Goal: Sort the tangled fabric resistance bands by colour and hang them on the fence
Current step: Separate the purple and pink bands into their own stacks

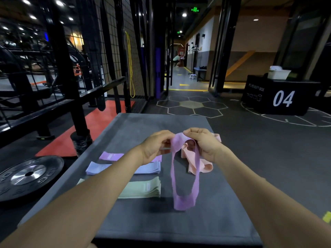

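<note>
**Purple band held up over the mat, three piles laid flat**

On the left half of the grey surface (211, 217) lie three flat stacks, one behind another: a purple stack (111, 156) farthest, a blue stack (100, 168) in the middle, a green stack (143, 188) nearest. The left hand (154, 146) pinches the top of one purple band (184, 199), fingers curled together on the fabric. The band's loop hangs from between both hands down to the surface's middle. The right hand (204, 143) pinches the same top edge, fingertips closed on it. Behind and right of that hand lies a crumpled heap of peach bands (206, 167); their number cannot be told. The wire fence (111, 51) stands beyond the far left corner
</note>
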`<state>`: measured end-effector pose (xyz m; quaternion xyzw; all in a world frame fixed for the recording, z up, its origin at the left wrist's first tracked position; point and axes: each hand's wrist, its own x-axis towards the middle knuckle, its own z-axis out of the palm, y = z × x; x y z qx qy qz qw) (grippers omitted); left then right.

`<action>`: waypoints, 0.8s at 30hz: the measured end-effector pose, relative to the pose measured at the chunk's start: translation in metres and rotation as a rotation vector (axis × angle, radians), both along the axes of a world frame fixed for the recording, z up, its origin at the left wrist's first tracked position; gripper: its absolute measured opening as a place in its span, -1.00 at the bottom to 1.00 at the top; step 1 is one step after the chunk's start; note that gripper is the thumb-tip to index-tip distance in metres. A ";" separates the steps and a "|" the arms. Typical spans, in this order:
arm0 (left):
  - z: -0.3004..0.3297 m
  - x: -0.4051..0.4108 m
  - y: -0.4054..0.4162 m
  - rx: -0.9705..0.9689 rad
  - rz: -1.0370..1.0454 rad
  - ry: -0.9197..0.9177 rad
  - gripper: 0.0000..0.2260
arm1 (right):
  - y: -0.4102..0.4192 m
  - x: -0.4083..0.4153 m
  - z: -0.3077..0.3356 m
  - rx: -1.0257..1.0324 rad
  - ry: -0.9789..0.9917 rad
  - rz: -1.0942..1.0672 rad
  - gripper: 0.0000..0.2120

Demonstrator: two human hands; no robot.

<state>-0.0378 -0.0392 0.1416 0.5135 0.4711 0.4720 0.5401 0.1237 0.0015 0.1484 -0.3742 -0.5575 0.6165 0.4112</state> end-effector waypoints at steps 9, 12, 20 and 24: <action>-0.002 0.009 0.002 0.030 0.084 -0.111 -0.87 | 0.002 0.010 -0.008 0.258 -0.179 -0.101 -0.86; 0.000 0.014 0.006 0.043 0.163 -0.120 -0.89 | -0.003 0.009 -0.004 0.345 -0.154 -0.080 -0.89; 0.006 0.022 0.013 0.055 0.241 -0.144 -0.91 | -0.011 0.005 -0.001 0.611 -0.432 -0.175 -0.98; 0.003 0.017 0.011 0.108 0.205 0.039 -0.72 | -0.011 0.009 0.001 0.617 -0.439 -0.228 -0.93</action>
